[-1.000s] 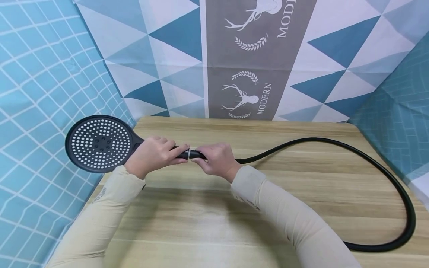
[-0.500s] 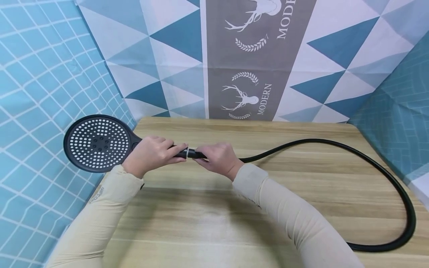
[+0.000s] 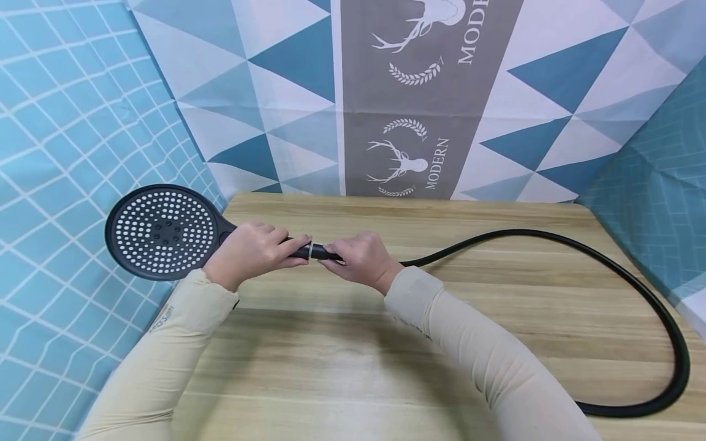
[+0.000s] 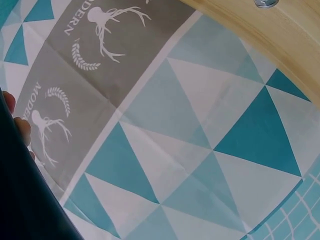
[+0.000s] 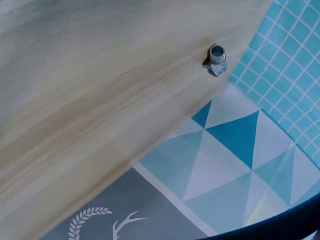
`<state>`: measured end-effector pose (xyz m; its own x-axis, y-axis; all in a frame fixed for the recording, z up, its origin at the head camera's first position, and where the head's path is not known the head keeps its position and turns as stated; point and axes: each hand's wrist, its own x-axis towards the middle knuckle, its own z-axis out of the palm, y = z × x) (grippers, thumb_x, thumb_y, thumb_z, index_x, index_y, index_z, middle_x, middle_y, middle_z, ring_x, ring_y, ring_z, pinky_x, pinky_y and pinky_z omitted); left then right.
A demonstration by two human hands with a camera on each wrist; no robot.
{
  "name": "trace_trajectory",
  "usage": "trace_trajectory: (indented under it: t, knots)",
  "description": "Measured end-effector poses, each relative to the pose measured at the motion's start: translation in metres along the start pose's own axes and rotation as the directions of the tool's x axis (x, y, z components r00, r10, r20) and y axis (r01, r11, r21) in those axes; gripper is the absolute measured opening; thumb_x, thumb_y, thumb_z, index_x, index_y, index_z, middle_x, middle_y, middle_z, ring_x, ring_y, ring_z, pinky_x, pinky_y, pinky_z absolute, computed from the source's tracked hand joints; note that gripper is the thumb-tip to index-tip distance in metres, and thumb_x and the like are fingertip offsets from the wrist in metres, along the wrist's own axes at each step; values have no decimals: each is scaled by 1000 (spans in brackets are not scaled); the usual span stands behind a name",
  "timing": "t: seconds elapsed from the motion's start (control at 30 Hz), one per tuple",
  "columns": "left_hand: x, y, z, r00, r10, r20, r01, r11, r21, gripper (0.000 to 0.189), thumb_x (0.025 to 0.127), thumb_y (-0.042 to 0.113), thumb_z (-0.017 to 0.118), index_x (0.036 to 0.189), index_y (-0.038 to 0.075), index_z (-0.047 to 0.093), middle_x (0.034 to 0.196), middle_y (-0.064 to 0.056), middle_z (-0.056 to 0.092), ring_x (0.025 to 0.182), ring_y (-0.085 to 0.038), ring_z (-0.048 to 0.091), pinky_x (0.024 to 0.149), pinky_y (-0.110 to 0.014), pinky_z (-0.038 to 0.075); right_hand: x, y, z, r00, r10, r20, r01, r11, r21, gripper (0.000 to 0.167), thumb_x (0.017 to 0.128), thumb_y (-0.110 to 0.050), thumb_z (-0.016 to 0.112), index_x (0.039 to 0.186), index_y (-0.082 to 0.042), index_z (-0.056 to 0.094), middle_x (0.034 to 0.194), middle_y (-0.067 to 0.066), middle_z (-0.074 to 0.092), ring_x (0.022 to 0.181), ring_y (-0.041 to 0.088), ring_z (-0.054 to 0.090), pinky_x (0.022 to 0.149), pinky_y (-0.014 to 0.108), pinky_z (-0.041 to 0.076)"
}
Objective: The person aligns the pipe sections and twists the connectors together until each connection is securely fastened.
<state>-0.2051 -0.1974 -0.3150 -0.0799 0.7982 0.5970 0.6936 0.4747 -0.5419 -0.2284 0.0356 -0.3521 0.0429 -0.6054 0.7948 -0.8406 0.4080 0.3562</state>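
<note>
A black hand shower [image 3: 161,233] with a round, white-dotted spray face is held over the left part of the wooden table. My left hand [image 3: 255,254] grips its handle. From the right, my right hand [image 3: 361,260] pinches the black end of a shower hose [image 3: 551,234] at a thin silvery ring [image 3: 311,251], in line with the handle. The fingers hide part of this joint. In the left wrist view, fingertips [image 4: 22,131] curl round a dark shape at the left edge. A black band [image 5: 280,225] crosses the right wrist view's lower right corner.
The hose loops over the right side of the wooden table [image 3: 342,380] and back toward the front. A chrome fitting [image 5: 216,60] lies near the table's edge in the right wrist view. Blue tile-patterned sheeting [image 3: 66,184] and a triangle-patterned backdrop [image 3: 298,61] border the table.
Both hands keep their hold on the handle and hose end. The right hand has edged slightly to the right, and the spray face has risen and tilted a little.
</note>
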Motion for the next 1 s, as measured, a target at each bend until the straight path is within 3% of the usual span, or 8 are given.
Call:
trace_trajectory:
  t: [0.13,0.23,0.47,0.53,0.6,0.67,0.77,1.0]
  knots:
    - [1,0,0,1000,-1,-3,1,1000,-5,47,104,41,34,96,6,64,58,-6,51,41,-18,44,38,-31,39,-1,1,0,1000,1,18,-1,1000,-19,26,97,-29,53,88,-5,57,60,-2,62,40,10,51,39,24,40]
    - [2,0,0,1000,-3,-7,3,1000,-7,47,104,41,34,97,6,64,59,-6,51,42,-18,45,38,-32,39,-2,1,1,1000,-2,13,3,999,-45,37,103,-34,35,90,-5,55,58,-3,59,39,11,49,38,25,40]
    - [2,1,3,1000,-6,-21,6,1000,-9,46,104,41,35,97,6,65,59,-6,50,42,-17,45,38,-31,39,-2,-1,0,1000,6,17,-4,997,-81,39,104,-33,32,87,-5,55,56,-4,58,40,9,50,38,24,39]
    - [1,0,3,1000,-9,-15,9,1000,-9,47,104,41,35,97,6,66,59,-6,51,42,-17,46,39,-32,40,-1,-2,-1,999,18,40,-14,995,-94,37,103,-32,35,88,-5,55,57,-3,59,40,9,52,39,24,40]
    - [1,0,4,1000,-12,-6,12,1000,-7,48,104,42,34,97,6,66,59,-6,52,42,-17,47,39,-32,41,-1,-4,-3,998,35,57,-29,994,-108,30,100,-30,46,88,-5,56,58,-3,61,42,10,54,40,25,41]
    - [1,-1,4,1000,-13,-4,12,1000,-5,49,104,42,34,97,6,67,59,-6,53,42,-18,48,39,-32,41,-1,-5,-3,997,51,64,-43,991,-124,26,93,-30,61,90,-5,58,61,-2,63,44,10,57,41,24,43]
    - [1,-1,4,1000,-11,-3,11,1000,-3,50,104,42,34,97,6,67,60,-7,54,43,-19,49,40,-33,43,-2,-7,-1,996,81,45,-75,988,-135,34,79,-31,79,94,-7,61,66,-1,67,48,10,61,42,23,44]
    - [4,-1,1,1000,-10,-19,10,1000,0,49,104,41,36,96,5,68,61,-7,56,44,-19,51,41,-32,43,-1,-8,2,994,77,-79,-87,987,-133,22,75,-18,81,89,-12,66,59,-3,62,42,8,54,40,22,41]
